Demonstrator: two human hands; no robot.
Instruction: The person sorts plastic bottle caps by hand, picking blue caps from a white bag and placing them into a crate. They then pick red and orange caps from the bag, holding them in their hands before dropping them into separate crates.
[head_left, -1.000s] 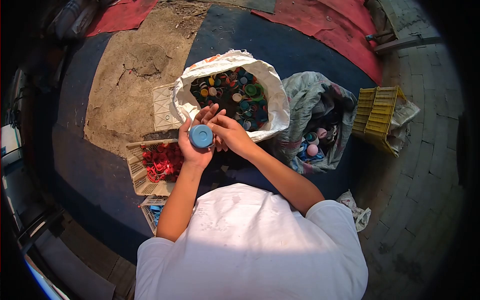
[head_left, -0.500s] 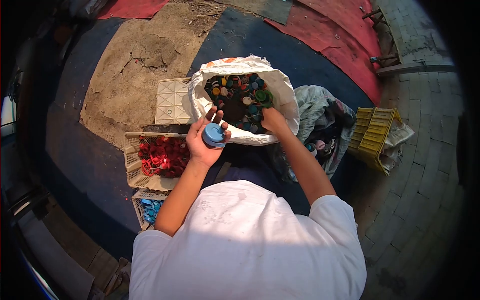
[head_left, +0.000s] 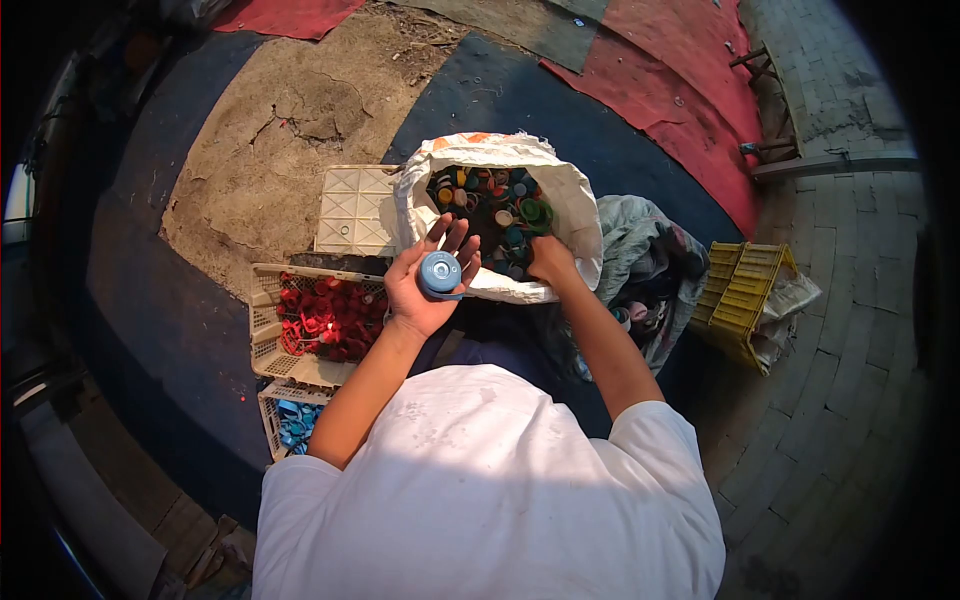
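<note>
The left hand (head_left: 417, 305) is palm up at the near left rim of the white woven sack (head_left: 576, 212), with a round blue plastic cap (head_left: 440, 270) in its hollow. Its fingers are spread and slightly curled around the cap; the upturned palm seems to serve as a small tray, so no tight pinch is needed. Another blue edge shows beneath the cap, perhaps a second one.

The right hand (head_left: 553, 263) reaches over the sack's near right rim, among the mixed coloured plastic caps (head_left: 506, 216). Its fingertips are hidden, so whether they pinch anything cannot be told. The sack's mouth gapes wide, which presumably leaves the contents easy to see and reach.

To the left, a beige slatted plastic crate (head_left: 263, 318) holds red plastic pieces (head_left: 325, 318), and a smaller pale crate (head_left: 270, 418) nearer the person holds blue plastic pieces (head_left: 298, 424). This looks like separation by colour, within reach of the left hand. Just right of the white sack is a grey-green woven sack (head_left: 622, 218) with its mouth open; a yellow plastic crate (head_left: 752, 290) is farther right.
</note>
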